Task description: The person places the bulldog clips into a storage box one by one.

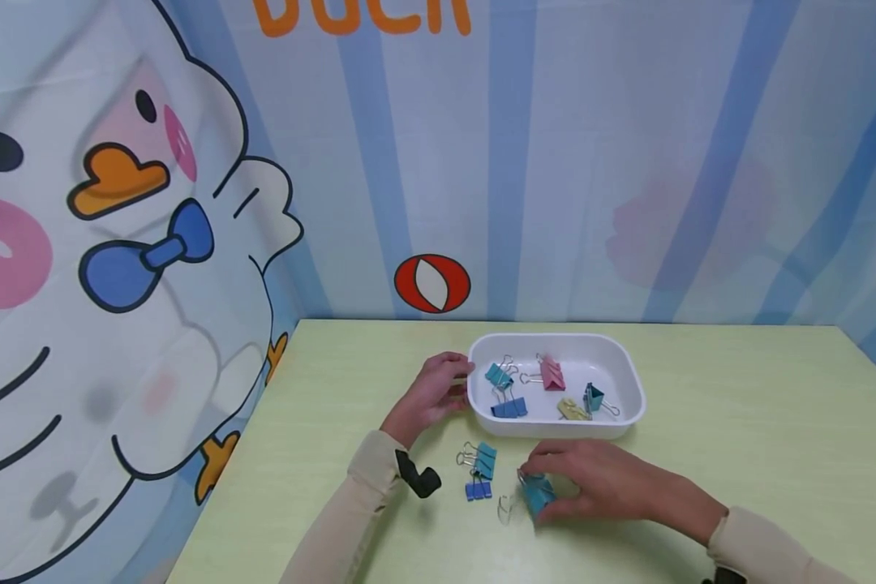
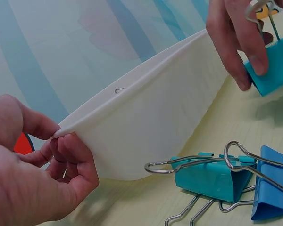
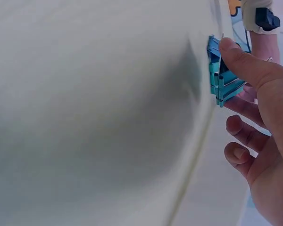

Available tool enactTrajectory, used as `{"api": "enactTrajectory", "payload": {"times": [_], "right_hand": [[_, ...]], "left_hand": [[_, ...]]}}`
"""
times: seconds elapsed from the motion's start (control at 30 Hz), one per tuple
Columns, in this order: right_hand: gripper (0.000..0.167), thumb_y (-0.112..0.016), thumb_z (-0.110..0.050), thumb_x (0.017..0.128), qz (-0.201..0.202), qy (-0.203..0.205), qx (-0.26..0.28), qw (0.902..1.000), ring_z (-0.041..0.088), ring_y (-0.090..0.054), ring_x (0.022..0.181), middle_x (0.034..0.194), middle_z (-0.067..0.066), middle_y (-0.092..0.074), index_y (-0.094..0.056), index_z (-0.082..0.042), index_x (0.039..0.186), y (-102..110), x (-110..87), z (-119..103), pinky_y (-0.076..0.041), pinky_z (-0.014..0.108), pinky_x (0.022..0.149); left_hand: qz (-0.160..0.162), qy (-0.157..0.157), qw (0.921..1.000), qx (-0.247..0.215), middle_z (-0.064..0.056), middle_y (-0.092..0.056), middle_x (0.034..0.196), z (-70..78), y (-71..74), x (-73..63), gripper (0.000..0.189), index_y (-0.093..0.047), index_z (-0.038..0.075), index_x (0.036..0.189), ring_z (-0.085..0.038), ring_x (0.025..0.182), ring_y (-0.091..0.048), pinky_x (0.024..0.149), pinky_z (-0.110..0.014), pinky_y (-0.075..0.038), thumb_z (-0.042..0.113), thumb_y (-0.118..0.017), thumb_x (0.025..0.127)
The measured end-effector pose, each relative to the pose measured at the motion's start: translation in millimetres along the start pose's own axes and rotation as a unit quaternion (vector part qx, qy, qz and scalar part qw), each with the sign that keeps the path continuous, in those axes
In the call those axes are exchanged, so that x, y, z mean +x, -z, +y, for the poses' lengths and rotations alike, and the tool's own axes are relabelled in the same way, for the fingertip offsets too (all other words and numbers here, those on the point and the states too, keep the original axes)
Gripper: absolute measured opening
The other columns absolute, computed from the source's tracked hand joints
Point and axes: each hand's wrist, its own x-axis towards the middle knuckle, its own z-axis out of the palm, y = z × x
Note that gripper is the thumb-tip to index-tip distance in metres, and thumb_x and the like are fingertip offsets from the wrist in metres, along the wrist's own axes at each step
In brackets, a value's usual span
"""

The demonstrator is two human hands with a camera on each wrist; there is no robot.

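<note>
My left hand (image 1: pixel 434 389) pinches the left end of the white tray (image 1: pixel 555 428); in the left wrist view its thumb lies at the rim, with curled fingers below. Between thumb and fingers, my right hand (image 1: pixel 606 478) grips a large teal binder clip (image 1: pixel 536 493) in front of the tray. The right wrist view shows that clip (image 3: pixel 228 87) partly covered by the thumb. On the table nearby lie a smaller teal binder clip (image 1: pixel 485 460) and a blue binder clip (image 1: pixel 478 491), touching or overlapping. Beside them are wire loops (image 1: pixel 506 509), whose clip body I cannot make out.
Inside the tray are a pink clip (image 1: pixel 551 373), a yellow clip (image 1: pixel 573 409), a blue clip (image 1: pixel 509 407) and teal clips (image 1: pixel 500 375). The pale table (image 1: pixel 737 405) ends at a printed curtain (image 1: pixel 569 162) behind and at the left.
</note>
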Motion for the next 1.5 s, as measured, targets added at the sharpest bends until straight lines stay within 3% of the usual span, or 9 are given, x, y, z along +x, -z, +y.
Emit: {"api": "enactTrajectory", "payload": {"times": [0.13,0.37,0.57,0.77,0.87,1.0,1.13,1.37,1.5], "right_hand": [[0.049,-0.077,-0.051,0.090,0.020,0.021,-0.027,0.9992,0.008,-0.065,0.107,0.123,-0.011,-0.066,-0.071,-0.022,0.129,15.5,0.7,-1.9,-0.056,0.037,0.093],[0.055,-0.072,-0.062,0.089,0.046,0.001,-0.070,0.9965,0.015,-0.067,0.108,0.124,-0.006,-0.069,-0.071,-0.023,0.128,49.6,4.4,-5.2,-0.058,0.043,0.090],[0.057,-0.076,-0.057,0.088,0.084,-0.017,-0.080,0.9930,0.027,-0.066,0.115,0.139,0.011,-0.065,-0.072,-0.019,0.130,81.6,9.8,-4.8,-0.057,0.028,0.074],[0.056,-0.081,-0.050,0.087,0.126,-0.030,-0.079,0.9883,0.012,-0.060,0.088,0.125,0.001,-0.070,-0.071,-0.016,0.130,106.7,11.6,1.2,-0.054,0.025,0.069],[0.054,-0.084,-0.045,0.086,0.142,-0.037,-0.068,0.9868,0.011,-0.055,0.076,0.117,-0.003,-0.070,-0.071,-0.015,0.129,115.0,10.7,5.0,-0.050,0.025,0.062],[0.050,-0.086,-0.039,0.085,0.158,-0.032,-0.070,0.9844,0.015,-0.055,0.073,0.108,-0.008,-0.068,-0.071,-0.016,0.127,120.4,10.1,10.8,-0.047,0.025,0.059],[0.047,-0.086,-0.032,0.087,0.169,-0.028,-0.074,0.9825,0.012,-0.054,0.072,0.110,-0.006,-0.068,-0.070,-0.015,0.127,121.7,8.0,15.9,-0.048,0.025,0.059],[0.075,-0.087,-0.042,0.084,0.208,-0.035,-0.082,0.9741,0.011,-0.050,0.074,0.142,0.005,-0.055,-0.054,-0.018,0.147,117.1,7.9,20.9,-0.046,0.026,0.058],[0.078,-0.084,-0.050,0.083,0.198,-0.028,-0.090,0.9756,0.009,-0.054,0.078,0.147,0.006,-0.052,-0.054,-0.021,0.149,106.5,9.8,15.5,-0.049,0.024,0.061]], "left_hand": [[-0.002,0.000,1.0000,-0.002,-0.018,-0.058,0.135,1.2,-0.5,0.5,0.039,-0.053,0.002,0.140,-0.030,0.109,-0.057,0.077,-0.030,-0.054,0.016,-0.060,0.104],[0.000,0.003,1.0000,-0.004,-0.018,-0.058,0.136,1.7,-0.4,0.8,0.039,-0.053,0.003,0.140,-0.031,0.112,-0.057,0.077,-0.029,-0.054,0.017,-0.061,0.104],[-0.002,0.003,1.0000,-0.002,-0.018,-0.057,0.136,2.3,0.0,0.0,0.038,-0.054,0.004,0.139,-0.032,0.113,-0.057,0.079,-0.031,-0.054,0.016,-0.061,0.104],[0.001,0.003,1.0000,0.004,-0.017,-0.059,0.133,3.2,-0.3,-0.2,0.033,-0.055,0.005,0.135,-0.029,0.107,-0.057,0.077,-0.030,-0.054,0.016,-0.061,0.104],[0.001,0.005,1.0000,0.006,-0.017,-0.059,0.132,2.8,-0.1,0.2,0.033,-0.056,0.005,0.134,-0.029,0.106,-0.057,0.076,-0.030,-0.054,0.016,-0.060,0.104],[0.003,0.007,0.9999,0.008,-0.018,-0.059,0.133,2.5,-0.1,0.0,0.033,-0.056,0.005,0.134,-0.029,0.106,-0.057,0.076,-0.030,-0.054,0.017,-0.061,0.104],[0.004,0.007,0.9999,0.010,-0.017,-0.059,0.132,1.6,0.0,0.3,0.033,-0.056,0.006,0.134,-0.029,0.107,-0.057,0.077,-0.031,-0.055,0.017,-0.061,0.104],[0.006,0.006,0.9999,0.012,-0.017,-0.059,0.132,1.0,0.3,0.6,0.036,-0.055,0.006,0.136,-0.030,0.109,-0.057,0.077,-0.030,-0.055,0.018,-0.061,0.103],[0.004,0.004,0.9999,0.015,-0.018,-0.058,0.133,1.1,0.4,-0.5,0.035,-0.055,0.005,0.135,-0.030,0.109,-0.057,0.077,-0.030,-0.055,0.018,-0.061,0.104]]}}
